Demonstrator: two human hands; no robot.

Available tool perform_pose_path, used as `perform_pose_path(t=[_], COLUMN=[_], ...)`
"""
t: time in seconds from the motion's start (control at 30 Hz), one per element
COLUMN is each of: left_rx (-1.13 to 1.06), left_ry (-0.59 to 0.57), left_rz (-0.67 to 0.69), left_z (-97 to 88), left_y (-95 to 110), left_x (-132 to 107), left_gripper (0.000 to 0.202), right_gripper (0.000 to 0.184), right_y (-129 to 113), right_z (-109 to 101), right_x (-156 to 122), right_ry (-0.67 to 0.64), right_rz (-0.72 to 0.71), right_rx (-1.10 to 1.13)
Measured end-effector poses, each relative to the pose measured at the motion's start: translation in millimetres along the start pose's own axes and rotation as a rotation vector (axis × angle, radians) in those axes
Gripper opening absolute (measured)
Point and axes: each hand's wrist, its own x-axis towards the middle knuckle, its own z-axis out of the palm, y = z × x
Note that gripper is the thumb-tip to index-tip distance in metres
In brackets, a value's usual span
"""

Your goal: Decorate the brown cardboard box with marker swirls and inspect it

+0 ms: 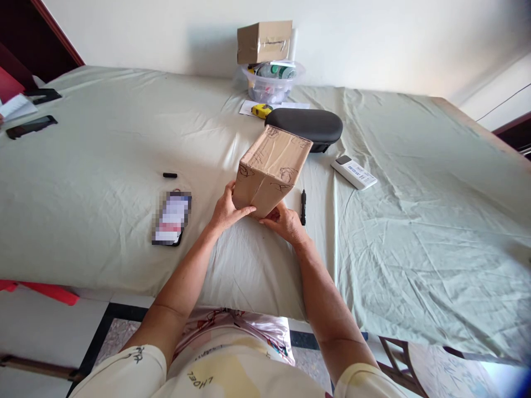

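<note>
A brown cardboard box with dark scribbled drawings near its corners is held tilted above the cloth-covered table, in the middle of the head view. My left hand grips its lower left side, the thumb lying across the near face. At the lower right edge, my right hand has its fingers closed on the box, partly tucked beneath it. The underside of the box is hidden. Just right of my right hand lies a black marker pen. Its likely cap, a small black cylinder, rests on the left.
A phone lies to the left, a white device to the right. Behind the box are a black case, a yellow tape measure and a plastic basin with another cardboard box on top. A dark phone lies far left.
</note>
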Motion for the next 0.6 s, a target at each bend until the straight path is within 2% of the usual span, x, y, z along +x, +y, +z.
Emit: perform_pose_path(t=[0.13, 0.27, 0.4, 0.6], left_rx=[-0.031, -0.022, -0.039, 0.078], left_ry=[-0.021, 0.031, 0.070, 0.111], left_rz=[-0.016, 0.052, 0.094, 0.128], left_z=[-0.4, 1.2, 5.7, 17.5], left_y=[2, 3, 4, 9], left_x=[-2, -2, -3, -8], left_gripper=[0.109, 0.133, 0.142, 0.159], right_gripper=[0.037, 0.033, 0.034, 0.030], right_y=[-6, -11, -12, -14], right_z=[-1, -1, 0, 1], right_x=[-2, -2, -2, -3], right_ry=[-0.032, -0.036, -0.023, -0.012], right_rz=[-0.014, -0.020, -0.036, -0.045], right_rx=[0.009, -0.003, -0.026, -0.027])
